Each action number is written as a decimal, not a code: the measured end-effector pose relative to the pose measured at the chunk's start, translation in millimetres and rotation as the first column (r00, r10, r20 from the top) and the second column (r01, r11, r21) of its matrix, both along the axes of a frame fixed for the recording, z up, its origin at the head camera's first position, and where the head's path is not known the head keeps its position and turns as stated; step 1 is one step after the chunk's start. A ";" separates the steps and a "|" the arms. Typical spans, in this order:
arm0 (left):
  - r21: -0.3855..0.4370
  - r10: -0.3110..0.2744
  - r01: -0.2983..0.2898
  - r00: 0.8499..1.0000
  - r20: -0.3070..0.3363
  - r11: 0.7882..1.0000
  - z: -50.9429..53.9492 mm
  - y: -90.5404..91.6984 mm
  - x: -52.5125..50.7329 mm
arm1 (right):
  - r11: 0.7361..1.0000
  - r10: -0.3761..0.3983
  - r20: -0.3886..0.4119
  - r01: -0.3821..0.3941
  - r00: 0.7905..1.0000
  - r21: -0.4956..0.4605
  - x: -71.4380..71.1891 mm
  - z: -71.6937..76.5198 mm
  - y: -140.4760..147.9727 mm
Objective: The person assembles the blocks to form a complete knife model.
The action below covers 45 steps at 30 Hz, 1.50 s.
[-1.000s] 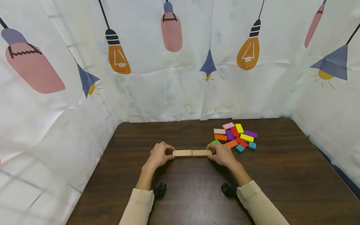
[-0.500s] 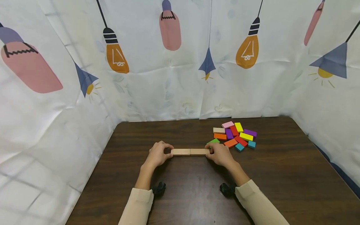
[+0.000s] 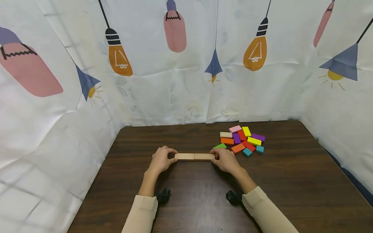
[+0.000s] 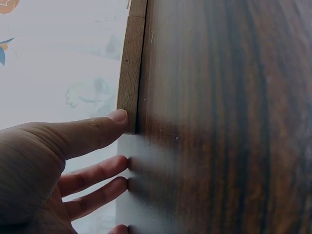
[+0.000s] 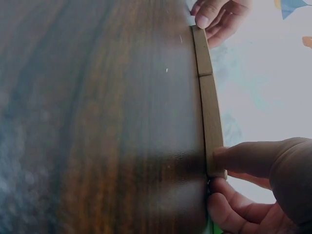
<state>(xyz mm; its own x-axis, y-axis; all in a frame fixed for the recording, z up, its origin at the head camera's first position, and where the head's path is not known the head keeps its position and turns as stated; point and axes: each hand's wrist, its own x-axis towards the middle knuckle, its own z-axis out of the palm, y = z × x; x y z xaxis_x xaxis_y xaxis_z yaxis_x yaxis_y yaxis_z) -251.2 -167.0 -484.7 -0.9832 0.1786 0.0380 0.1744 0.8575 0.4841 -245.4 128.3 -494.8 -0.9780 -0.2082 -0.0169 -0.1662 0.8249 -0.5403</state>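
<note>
Two plain wooden blocks lie end to end on the brown table [image 3: 186, 194], their inner ends touching. My left hand [image 3: 161, 160] pinches the outer end of the left block [image 3: 185, 157] between thumb and fingers. At the opposite end, my right hand [image 3: 226, 160] pinches the right block [image 3: 203, 157]. In the left wrist view the thumb [image 4: 92, 134] presses the near face of the left block [image 4: 129, 73]. The right wrist view shows the seam between the blocks, with the right block [image 5: 211, 122] under my thumb and the left hand [image 5: 224, 17] beyond.
Past my right hand lies a loose group of coloured blocks: orange [image 3: 238, 148], red [image 3: 249, 145], yellow [image 3: 254, 141], purple [image 3: 258, 137], blue [image 3: 247, 152], pink [image 3: 235, 128] and a plain one [image 3: 226, 135]. A green block [image 3: 220, 146] sits just behind that hand. A printed curtain [image 3: 175, 97] surrounds the table.
The whole head view has shifted slightly, so everything appears a little further left and up. Both hands keep their pinch on the two joined blocks.
</note>
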 end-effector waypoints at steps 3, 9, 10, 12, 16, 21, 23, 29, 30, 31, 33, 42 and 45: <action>-0.001 0.003 -0.003 1.000 0.004 1.000 -0.3 -0.3 -0.3 | 1.000 0.001 -0.006 -0.001 1.000 0.000 0.2 0.1 -0.1; -0.006 0.001 0.000 1.000 0.012 1.000 -0.5 -0.8 -1.1 | 1.000 0.006 -0.002 -0.006 1.000 -0.006 -0.2 0.1 0.9; -0.006 0.001 -0.001 1.000 0.014 1.000 -0.4 -0.9 -1.1 | 1.000 0.006 0.001 -0.006 1.000 -0.007 -0.2 0.2 1.0; -0.007 0.000 0.000 1.000 0.016 1.000 -0.2 -0.9 -1.1 | 1.000 0.008 0.003 -0.008 1.000 -0.009 -0.6 -0.1 1.2; -0.009 0.004 -0.004 1.000 0.022 1.000 -0.6 -1.2 -1.3 | 1.000 0.007 0.010 -0.007 1.000 -0.014 -1.3 -0.2 1.1; -0.010 0.008 -0.008 1.000 0.027 1.000 -1.2 -1.0 -0.8 | 1.000 0.006 0.011 -0.006 1.000 -0.009 -1.6 -0.6 1.3; -0.011 0.008 -0.008 1.000 0.026 1.000 -1.3 -0.9 -0.8 | 1.000 0.007 0.009 -0.007 1.000 -0.010 -1.3 -0.7 1.4; -0.006 0.011 -0.011 1.000 0.013 1.000 -1.3 -0.6 -0.9 | 1.000 0.009 -0.006 -0.009 1.000 -0.014 -0.3 0.1 0.9; -0.006 0.010 -0.010 1.000 0.011 1.000 -1.3 -0.6 -0.7 | 1.000 0.009 -0.008 -0.009 1.000 -0.015 -0.2 0.1 0.7; -0.007 0.009 -0.009 1.000 0.009 1.000 -1.3 -0.7 -0.4 | 1.000 0.009 -0.012 -0.009 1.000 -0.014 -0.1 0.2 0.4; -0.006 0.006 -0.006 1.000 0.007 1.000 -1.0 -0.9 0.1 | 1.000 0.006 -0.016 -0.006 1.000 -0.012 -0.2 0.3 -0.4; -0.010 0.008 -0.008 1.000 0.002 1.000 -0.6 -2.5 -0.8 | 0.998 -0.008 0.007 0.008 1.000 -0.055 -0.4 1.1 -1.0; -0.015 0.009 -0.009 1.000 0.002 1.000 0.0 -3.6 -0.8 | 0.997 -0.013 0.029 0.015 0.999 -0.078 -0.7 2.5 -1.1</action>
<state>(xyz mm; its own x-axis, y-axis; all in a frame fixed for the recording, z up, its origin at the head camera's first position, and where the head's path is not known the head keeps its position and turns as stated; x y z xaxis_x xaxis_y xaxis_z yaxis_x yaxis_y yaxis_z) -252.0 -170.6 -484.7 -0.9848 0.1703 0.0339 0.1660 0.8660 0.4718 -246.0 127.2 -492.3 -0.9801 -0.1963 -0.0290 -0.1386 0.7818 -0.6079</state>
